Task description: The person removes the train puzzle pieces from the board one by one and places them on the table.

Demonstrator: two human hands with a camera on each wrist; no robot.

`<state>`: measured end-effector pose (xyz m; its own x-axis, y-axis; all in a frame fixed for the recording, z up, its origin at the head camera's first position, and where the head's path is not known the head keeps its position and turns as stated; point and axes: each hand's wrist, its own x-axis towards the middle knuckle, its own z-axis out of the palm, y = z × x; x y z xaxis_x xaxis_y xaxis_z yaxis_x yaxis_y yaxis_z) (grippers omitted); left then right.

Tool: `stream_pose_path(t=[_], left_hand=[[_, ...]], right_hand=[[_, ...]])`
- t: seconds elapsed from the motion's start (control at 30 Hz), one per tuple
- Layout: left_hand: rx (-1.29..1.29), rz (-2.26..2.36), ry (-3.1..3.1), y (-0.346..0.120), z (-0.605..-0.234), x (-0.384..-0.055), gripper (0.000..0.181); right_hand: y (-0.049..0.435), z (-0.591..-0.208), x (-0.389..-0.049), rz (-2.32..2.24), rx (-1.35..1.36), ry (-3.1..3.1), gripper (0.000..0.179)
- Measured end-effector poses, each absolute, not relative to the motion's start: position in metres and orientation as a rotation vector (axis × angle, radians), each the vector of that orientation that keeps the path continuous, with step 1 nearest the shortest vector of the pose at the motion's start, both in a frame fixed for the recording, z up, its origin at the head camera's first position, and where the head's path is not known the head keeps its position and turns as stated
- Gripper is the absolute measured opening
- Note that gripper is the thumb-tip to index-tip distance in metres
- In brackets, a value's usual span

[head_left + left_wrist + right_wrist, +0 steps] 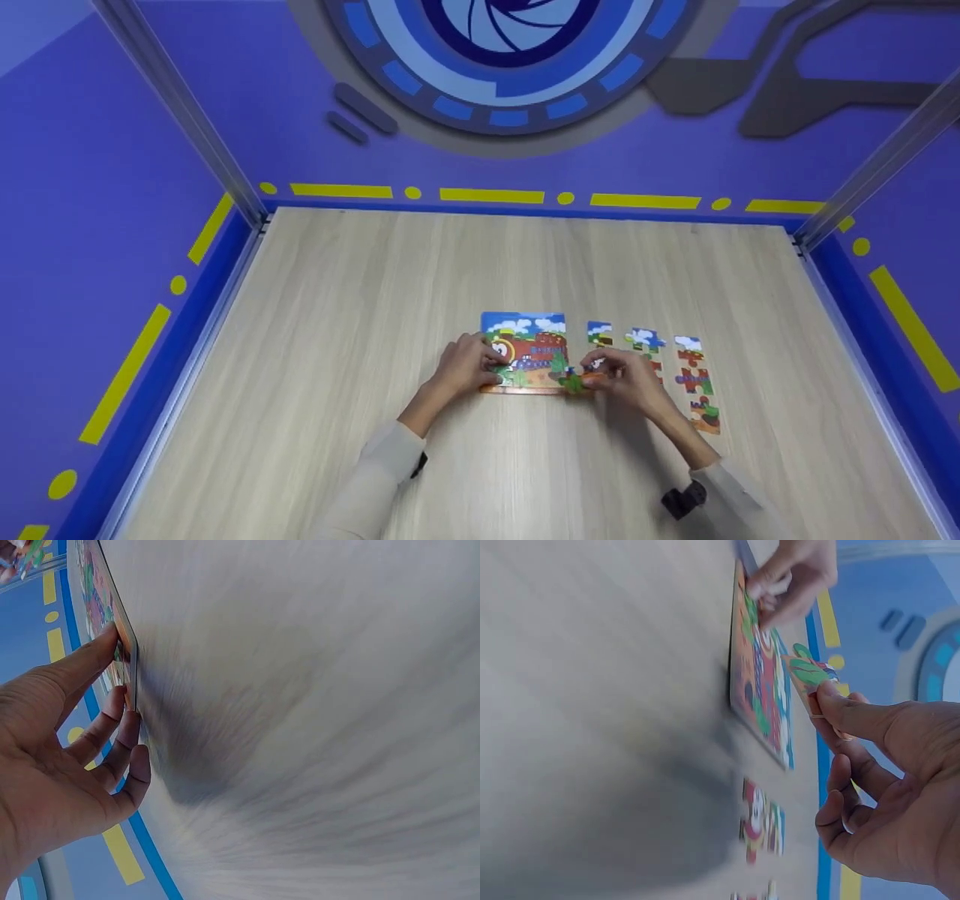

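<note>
A flat jigsaw puzzle (529, 352) with a colourful cartoon picture lies on the table. Thumb and fingers of my left hand (461, 365) rest on its left part; in the left wrist view, the thumb of this left hand (60, 742) touches the surface near the edge, the other fingers beside the board's side. Between thumb and fingertips, my right hand (628, 379) pinches a green and orange jigsaw piece (573, 381) at the puzzle's lower right corner. The right wrist view shows that jigsaw piece (806, 675) raised and tilted, apart from the board.
To the right, several loose jigsaw pieces lie in rough columns, among them a cloud piece (645, 337) and a red and blue piece (691, 380). The pale wooden table (360, 300) is bounded by blue-purple walls (247, 90) behind and at both sides.
</note>
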<state>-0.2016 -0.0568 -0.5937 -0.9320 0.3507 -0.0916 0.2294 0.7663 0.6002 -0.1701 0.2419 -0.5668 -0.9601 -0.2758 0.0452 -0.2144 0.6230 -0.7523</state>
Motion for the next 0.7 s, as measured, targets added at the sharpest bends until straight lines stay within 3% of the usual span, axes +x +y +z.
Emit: stream_pose_path(t=[0.7], left_hand=[[0.519, 0.911, 2.788, -0.057, -0.594, -0.200, 0.027]], right_hand=[[0.319, -0.559, -0.156, -1.335, -0.186, 2.745, 0.025]])
